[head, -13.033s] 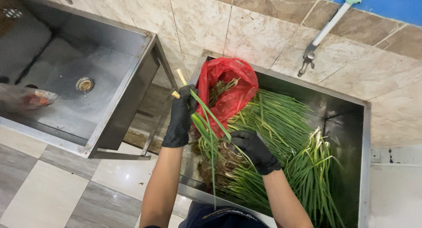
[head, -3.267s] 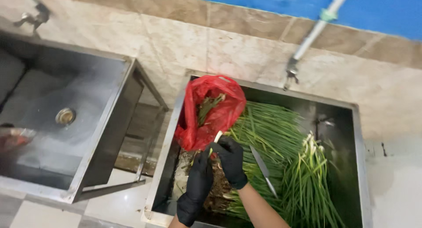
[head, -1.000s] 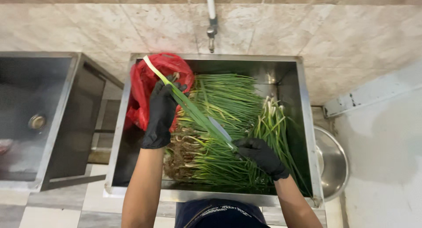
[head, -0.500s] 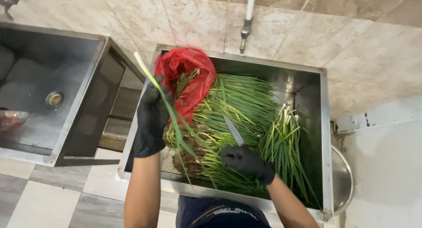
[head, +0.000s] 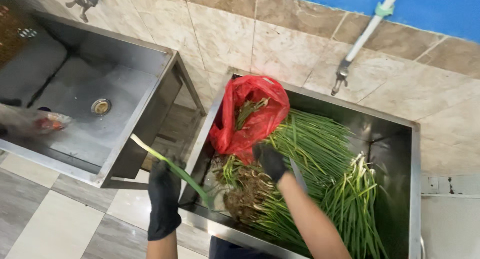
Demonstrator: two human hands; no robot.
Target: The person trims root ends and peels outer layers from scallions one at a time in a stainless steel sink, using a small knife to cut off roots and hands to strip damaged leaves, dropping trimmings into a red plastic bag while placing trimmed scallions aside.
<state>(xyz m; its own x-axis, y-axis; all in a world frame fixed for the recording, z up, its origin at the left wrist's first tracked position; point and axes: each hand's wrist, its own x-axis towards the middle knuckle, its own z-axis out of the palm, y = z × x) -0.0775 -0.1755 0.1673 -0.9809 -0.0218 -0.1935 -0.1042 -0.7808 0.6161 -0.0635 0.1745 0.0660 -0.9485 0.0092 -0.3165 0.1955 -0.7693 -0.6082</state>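
Trimming step in hand: left hand (head: 164, 198), lower left, fingers closed on one scallion (head: 170, 170) held over the sink (head: 413, 189) rim, while right hand (head: 270, 160), centre, grips a knife (head: 299, 175) beside the red bag (head: 250, 116); the next cut likely needs blade and stalk together.

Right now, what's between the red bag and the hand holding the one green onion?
In the head view, the sink's steel rim lies between the red bag and the left hand holding the green onion stalk.
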